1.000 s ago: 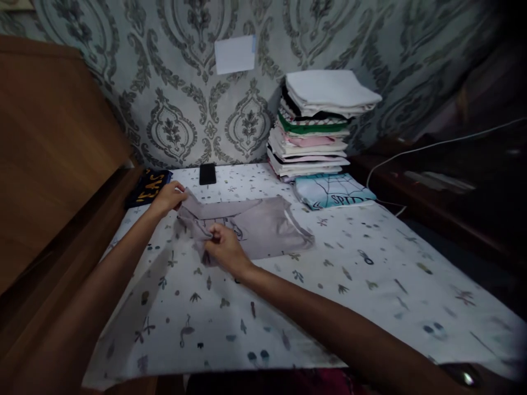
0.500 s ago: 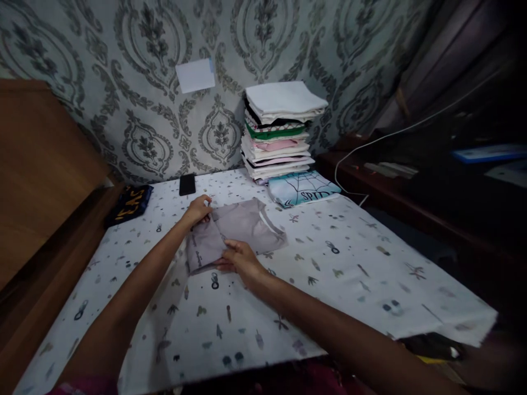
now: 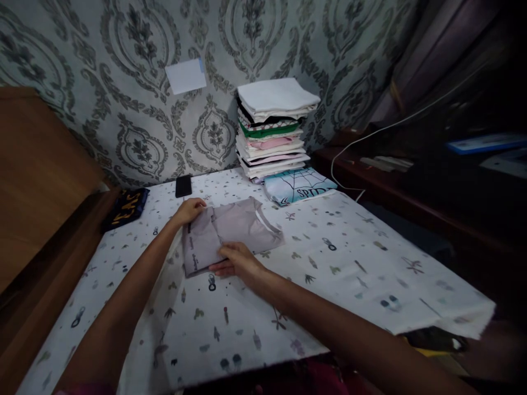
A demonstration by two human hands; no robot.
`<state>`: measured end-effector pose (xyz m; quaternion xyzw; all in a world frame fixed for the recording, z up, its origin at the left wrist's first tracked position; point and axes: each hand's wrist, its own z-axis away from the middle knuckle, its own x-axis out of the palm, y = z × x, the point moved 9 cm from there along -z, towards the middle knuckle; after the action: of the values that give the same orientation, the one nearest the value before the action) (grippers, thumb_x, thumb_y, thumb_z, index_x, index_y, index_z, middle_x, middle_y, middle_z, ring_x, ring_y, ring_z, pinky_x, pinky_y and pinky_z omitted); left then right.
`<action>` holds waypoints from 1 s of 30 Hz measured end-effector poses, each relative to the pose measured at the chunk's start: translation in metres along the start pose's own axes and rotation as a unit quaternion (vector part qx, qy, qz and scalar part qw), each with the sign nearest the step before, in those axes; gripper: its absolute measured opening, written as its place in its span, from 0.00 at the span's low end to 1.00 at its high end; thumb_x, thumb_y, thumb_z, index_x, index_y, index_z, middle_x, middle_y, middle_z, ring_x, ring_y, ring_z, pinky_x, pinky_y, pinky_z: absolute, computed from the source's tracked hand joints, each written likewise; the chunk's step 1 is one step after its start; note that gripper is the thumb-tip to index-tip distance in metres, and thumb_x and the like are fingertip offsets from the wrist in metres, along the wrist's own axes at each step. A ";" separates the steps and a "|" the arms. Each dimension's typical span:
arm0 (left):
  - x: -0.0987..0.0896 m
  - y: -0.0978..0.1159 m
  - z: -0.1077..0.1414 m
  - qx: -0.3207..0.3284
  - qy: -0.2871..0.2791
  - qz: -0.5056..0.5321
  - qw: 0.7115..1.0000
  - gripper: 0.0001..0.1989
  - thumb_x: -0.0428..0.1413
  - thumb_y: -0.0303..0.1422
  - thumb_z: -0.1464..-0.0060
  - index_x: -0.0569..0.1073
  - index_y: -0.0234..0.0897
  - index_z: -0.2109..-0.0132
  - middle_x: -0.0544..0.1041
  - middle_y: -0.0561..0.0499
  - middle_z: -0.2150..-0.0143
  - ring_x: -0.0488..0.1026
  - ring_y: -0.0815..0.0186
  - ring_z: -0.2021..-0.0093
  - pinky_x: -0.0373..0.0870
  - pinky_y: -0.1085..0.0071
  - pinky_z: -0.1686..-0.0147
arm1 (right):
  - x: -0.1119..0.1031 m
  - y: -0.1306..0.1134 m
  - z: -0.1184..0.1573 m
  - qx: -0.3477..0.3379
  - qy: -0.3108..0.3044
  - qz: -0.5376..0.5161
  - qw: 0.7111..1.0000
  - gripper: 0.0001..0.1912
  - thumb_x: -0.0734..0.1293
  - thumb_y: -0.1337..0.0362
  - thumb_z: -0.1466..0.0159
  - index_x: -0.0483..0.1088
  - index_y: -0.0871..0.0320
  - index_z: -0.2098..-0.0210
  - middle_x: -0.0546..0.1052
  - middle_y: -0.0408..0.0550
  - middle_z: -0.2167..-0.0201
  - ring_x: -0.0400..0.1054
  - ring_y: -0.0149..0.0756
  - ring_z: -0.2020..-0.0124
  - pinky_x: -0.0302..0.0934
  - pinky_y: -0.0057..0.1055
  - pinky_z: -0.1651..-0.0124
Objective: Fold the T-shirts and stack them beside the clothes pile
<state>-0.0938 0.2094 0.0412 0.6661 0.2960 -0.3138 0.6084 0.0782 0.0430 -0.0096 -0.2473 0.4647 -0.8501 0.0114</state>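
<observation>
A grey T-shirt [image 3: 241,222], folded into a flat bundle with dark lettering along its left end, lies on the patterned white cloth. Its neckline points to the right. At the far left corner my left hand [image 3: 190,210] has its fingers curled closed on the fabric. My right hand [image 3: 241,262] grips the near edge, thumb on top and the other fingers low along the edge, partly under it.
Behind the shirt stands a tall stack of folded clothes [image 3: 274,131], with a turquoise spider-web shirt [image 3: 302,185] at its foot. A black phone [image 3: 183,186] and a dark folded garment [image 3: 127,208] lie at left. A white cable [image 3: 349,144] runs along the right.
My left hand has slid left from the fold to the shirt's far left corner. My right hand stays at the near edge. The view has shifted slightly.
</observation>
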 end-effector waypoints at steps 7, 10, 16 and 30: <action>0.013 0.013 0.003 0.080 -0.004 -0.055 0.995 0.07 0.56 0.32 0.54 0.77 0.38 0.66 0.77 0.49 0.66 0.70 0.60 0.61 0.67 0.66 0.55 | 0.004 0.002 -0.004 0.019 -0.022 0.051 0.998 0.03 0.64 0.72 0.36 0.65 0.60 0.65 0.74 0.43 0.79 0.78 0.36 0.76 0.71 0.25 0.75; 0.010 0.015 0.004 0.094 -0.002 -0.053 0.994 0.06 0.54 0.33 0.51 0.74 0.38 0.68 0.76 0.50 0.66 0.70 0.61 0.62 0.67 0.68 0.57 | 0.005 0.002 -0.004 0.013 -0.027 0.060 0.998 0.06 0.62 0.75 0.36 0.66 0.61 0.60 0.74 0.44 0.78 0.78 0.37 0.76 0.71 0.25 0.76; 0.003 0.013 0.001 0.089 -0.002 -0.040 0.995 0.11 0.48 0.38 0.43 0.71 0.37 0.63 0.73 0.52 0.68 0.68 0.65 0.67 0.66 0.72 0.65 | -0.004 0.001 -0.002 -0.007 0.009 0.031 0.999 0.26 0.62 0.74 0.35 0.59 0.63 0.38 0.79 0.52 0.63 0.78 0.34 0.77 0.72 0.26 0.75; 0.013 0.008 -0.005 0.073 -0.004 -0.066 0.995 0.09 0.53 0.37 0.47 0.74 0.38 0.66 0.74 0.51 0.70 0.69 0.63 0.67 0.63 0.70 0.64 | -0.004 0.000 0.000 0.032 -0.023 0.072 0.997 0.31 0.59 0.74 0.36 0.52 0.65 0.34 0.75 0.43 0.80 0.74 0.35 0.82 0.70 0.25 0.76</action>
<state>-0.0792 0.2140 0.0361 0.6864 0.3129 -0.3768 0.5375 0.0820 0.0436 -0.0113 -0.2324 0.4535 -0.8556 0.0908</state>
